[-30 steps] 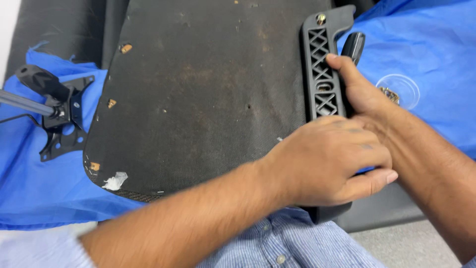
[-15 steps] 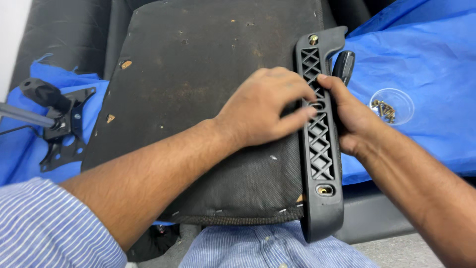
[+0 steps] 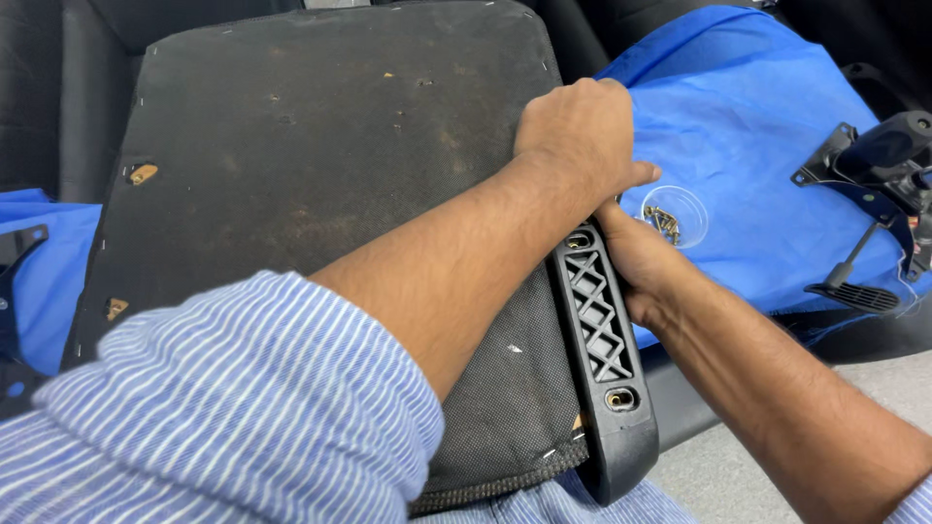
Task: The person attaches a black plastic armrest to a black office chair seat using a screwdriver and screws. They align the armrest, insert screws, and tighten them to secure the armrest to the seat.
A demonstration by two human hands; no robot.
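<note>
A dark, fabric-covered chair seat underside lies face up in front of me. Along its right edge runs a black plastic armrest bracket with a lattice pattern and screw holes. My left hand reaches across the seat and closes over the bracket's upper end. My right hand grips the bracket from the right side, just below the left hand. The upper part of the bracket is hidden under both hands.
A blue cloth covers the surface to the right. On it sits a small clear dish with brass screws. A black metal chair mechanism lies at the far right. A black part peeks in at the left edge.
The view has swung right and closer. My left hand has slid up the bracket from its middle to its upper end; my right hand stays on the bracket's right side.
</note>
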